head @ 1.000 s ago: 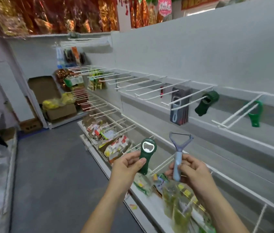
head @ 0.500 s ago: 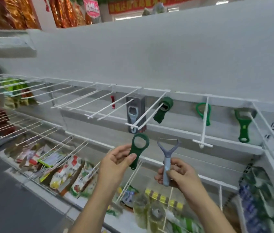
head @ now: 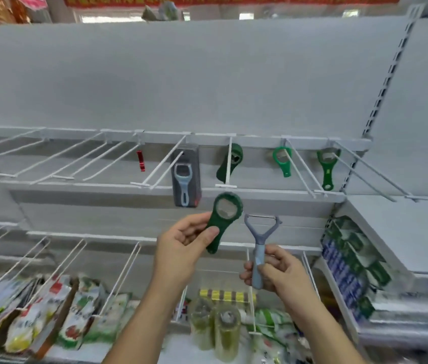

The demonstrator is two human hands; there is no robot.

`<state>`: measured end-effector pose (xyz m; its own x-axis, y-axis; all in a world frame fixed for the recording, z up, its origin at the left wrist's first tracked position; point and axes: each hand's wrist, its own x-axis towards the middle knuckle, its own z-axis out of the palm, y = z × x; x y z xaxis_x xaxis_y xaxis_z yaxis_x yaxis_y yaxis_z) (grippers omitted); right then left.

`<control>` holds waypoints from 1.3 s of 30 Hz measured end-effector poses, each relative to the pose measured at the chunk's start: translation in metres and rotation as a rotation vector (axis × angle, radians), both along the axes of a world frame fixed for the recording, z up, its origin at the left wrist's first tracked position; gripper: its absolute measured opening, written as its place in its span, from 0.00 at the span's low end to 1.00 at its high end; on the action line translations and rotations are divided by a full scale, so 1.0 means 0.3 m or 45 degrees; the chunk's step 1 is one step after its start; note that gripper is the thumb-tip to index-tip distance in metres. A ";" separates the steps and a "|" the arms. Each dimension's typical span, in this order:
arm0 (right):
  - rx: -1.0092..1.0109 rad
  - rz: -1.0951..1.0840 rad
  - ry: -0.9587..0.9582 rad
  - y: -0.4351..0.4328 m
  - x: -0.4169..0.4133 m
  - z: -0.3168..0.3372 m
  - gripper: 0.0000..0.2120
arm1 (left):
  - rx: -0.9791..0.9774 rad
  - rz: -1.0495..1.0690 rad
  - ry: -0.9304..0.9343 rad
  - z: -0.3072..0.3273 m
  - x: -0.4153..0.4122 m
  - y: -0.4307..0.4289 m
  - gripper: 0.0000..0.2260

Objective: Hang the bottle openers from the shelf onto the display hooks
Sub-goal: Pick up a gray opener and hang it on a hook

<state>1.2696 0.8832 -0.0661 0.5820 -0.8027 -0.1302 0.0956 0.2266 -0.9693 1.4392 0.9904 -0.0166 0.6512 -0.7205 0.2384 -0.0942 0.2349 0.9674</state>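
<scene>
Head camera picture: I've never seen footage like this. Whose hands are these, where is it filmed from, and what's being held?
No machine here: a person wears a wide-angle camera on the head, so you look forward and down at their two bare hands before a shop display wall. The left hand grips a dark green bottle opener by its handle, ring end up. The right hand grips a blue-grey Y-shaped tool by its handle. Behind them, white wire display hooks stick out. On them hang a boxed blue opener, a second dark green opener, a small bright green opener and a longer bright green opener. Food packets show lower down.
</scene>
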 end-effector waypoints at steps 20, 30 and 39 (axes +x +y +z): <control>0.037 0.003 0.005 -0.061 -0.170 0.026 0.11 | -0.020 0.232 -0.039 0.009 0.074 -0.347 0.11; 0.082 0.006 -0.021 -0.172 -0.215 0.025 0.13 | 0.011 0.323 -0.045 -0.016 0.157 -0.592 0.06; 0.113 0.046 -0.091 -0.191 -0.111 0.020 0.13 | 0.075 0.243 -0.100 -0.017 0.129 -0.474 0.11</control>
